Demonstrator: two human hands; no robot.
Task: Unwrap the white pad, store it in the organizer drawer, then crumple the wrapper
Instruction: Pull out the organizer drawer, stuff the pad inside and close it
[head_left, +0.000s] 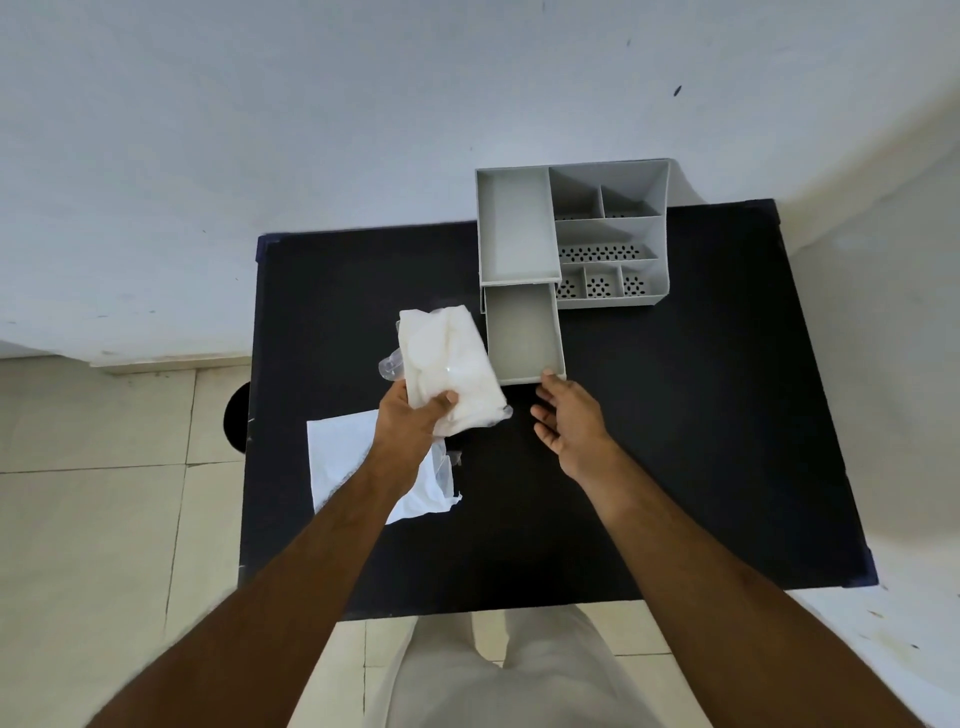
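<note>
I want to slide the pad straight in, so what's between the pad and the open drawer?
Nothing: in the head view the white pad, held by the left hand, sits right beside the drawer with only bare black table between.

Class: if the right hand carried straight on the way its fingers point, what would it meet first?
Probably the front wall of the open grey plastic drawer; the right hand already has fingertips at it, though contact is unclear.
</note>
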